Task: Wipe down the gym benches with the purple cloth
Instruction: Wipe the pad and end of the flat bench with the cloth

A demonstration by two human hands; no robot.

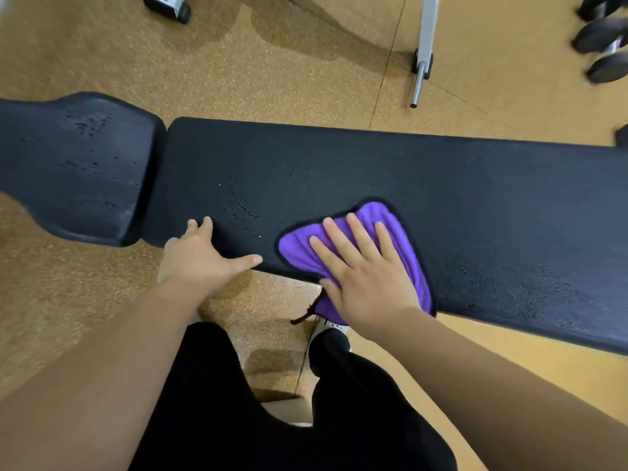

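A black padded gym bench (373, 171) runs across the view, with its separate seat pad (74, 164) at the left. Small wet droplets dot both pads. The purple cloth (377, 215) with a dark edge lies on the bench's near edge and partly hangs over it. My right hand (360, 266) presses flat on the cloth with its fingers spread and straight. To its left, my left hand (200, 256) rests open on the near edge of the bench, its thumb lying along the rim.
The floor is tan speckled rubber. A grey metal frame leg (423, 52) stands beyond the bench, dumbbells (605, 39) lie at the top right, and a machine base (166, 6) sits at the top left. My legs in black trousers stand close against the bench.
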